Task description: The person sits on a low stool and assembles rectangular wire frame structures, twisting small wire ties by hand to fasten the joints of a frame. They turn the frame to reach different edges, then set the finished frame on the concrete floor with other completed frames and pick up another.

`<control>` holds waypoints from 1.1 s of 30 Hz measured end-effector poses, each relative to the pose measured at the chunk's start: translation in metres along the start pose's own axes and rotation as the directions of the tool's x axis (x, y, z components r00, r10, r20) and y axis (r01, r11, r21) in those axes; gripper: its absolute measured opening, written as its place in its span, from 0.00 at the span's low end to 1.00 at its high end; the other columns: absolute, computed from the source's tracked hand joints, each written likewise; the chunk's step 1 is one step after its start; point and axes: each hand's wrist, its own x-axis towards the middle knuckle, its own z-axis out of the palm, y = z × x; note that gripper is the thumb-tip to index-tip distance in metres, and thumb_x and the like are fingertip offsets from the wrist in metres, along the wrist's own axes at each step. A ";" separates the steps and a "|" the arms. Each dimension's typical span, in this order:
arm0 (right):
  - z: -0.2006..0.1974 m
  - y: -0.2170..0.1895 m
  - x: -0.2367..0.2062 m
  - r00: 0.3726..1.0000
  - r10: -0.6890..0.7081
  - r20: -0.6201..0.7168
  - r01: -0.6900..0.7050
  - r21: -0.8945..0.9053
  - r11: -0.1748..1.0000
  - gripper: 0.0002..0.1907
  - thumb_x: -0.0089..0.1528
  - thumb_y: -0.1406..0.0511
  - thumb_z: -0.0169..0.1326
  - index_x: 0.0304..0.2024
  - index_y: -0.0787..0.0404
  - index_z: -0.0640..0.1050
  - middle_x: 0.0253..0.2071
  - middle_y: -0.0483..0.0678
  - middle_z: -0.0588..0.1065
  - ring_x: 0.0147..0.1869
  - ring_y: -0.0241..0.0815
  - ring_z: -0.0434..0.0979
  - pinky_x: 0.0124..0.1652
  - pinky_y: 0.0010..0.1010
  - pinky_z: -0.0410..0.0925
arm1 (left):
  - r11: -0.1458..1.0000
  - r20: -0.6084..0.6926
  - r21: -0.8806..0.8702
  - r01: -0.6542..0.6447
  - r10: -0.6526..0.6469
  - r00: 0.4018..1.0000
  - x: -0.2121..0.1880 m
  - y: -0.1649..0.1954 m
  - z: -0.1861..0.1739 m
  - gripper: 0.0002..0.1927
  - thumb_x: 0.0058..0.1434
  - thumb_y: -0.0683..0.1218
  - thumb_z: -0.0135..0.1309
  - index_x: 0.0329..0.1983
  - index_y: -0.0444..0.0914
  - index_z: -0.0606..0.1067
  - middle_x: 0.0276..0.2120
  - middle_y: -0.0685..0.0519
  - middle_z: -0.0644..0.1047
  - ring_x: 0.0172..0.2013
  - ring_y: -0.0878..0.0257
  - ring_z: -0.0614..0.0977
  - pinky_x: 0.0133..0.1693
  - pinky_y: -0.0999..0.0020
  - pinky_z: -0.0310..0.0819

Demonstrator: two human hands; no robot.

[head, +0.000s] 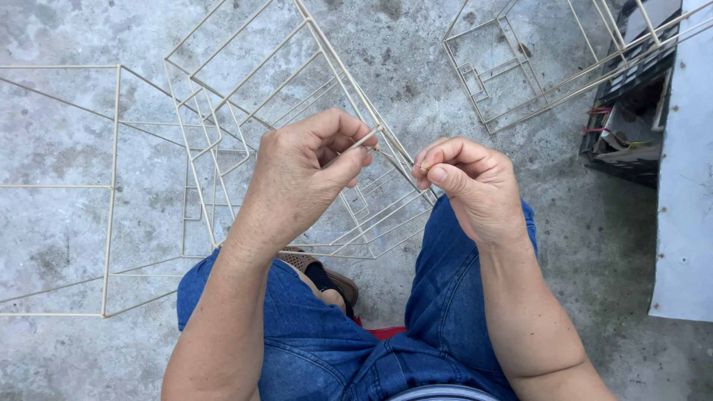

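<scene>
1. Two hands work close together above the person's knees: the left hand (301, 178) pinches a thin pale stick (362, 139) between thumb and fingers.
2. Right hand (471, 186) is closed tight on something tiny, too small to tell.
3. That stick belongs to a cream-coloured frame (260, 96) of slim rods, boxy and open.
4. Similar frames (512, 67) lie on the concrete floor (579, 252).

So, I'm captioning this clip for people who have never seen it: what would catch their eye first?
First the two hands at centre: the left hand pinches a thin pale stick, and the right hand pinches something tiny between thumb and finger. Behind them, cream stick frames sprawl across the grey concrete floor, with another frame at top right.
</scene>
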 end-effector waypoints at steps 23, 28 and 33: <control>0.005 -0.003 -0.001 0.998 -0.051 -0.041 0.052 0.028 0.998 0.07 0.68 0.69 0.60 0.44 0.68 0.79 0.45 0.55 0.77 0.46 0.40 0.76 0.50 0.29 0.72 | 0.998 -0.010 0.062 0.026 -0.026 1.000 0.001 -0.001 0.005 0.06 0.61 0.46 0.63 0.36 0.38 0.81 0.26 0.58 0.83 0.24 0.75 0.82 0.25 0.79 0.79; 0.003 -0.003 0.000 0.998 -0.053 -0.026 0.054 0.041 0.998 0.06 0.69 0.69 0.60 0.44 0.68 0.79 0.44 0.55 0.78 0.46 0.40 0.77 0.50 0.29 0.72 | 0.995 0.000 0.094 0.022 -0.022 1.000 0.001 -0.001 0.004 0.07 0.61 0.46 0.62 0.35 0.38 0.81 0.25 0.58 0.82 0.24 0.75 0.81 0.26 0.79 0.78; 0.001 -0.003 -0.002 0.998 -0.056 0.006 0.056 -0.018 0.998 0.05 0.68 0.70 0.60 0.44 0.68 0.79 0.45 0.55 0.78 0.45 0.40 0.78 0.49 0.28 0.73 | 0.998 0.015 0.017 0.052 -0.052 0.999 0.002 -0.002 0.004 0.06 0.62 0.46 0.61 0.35 0.37 0.81 0.26 0.58 0.82 0.24 0.74 0.81 0.26 0.78 0.77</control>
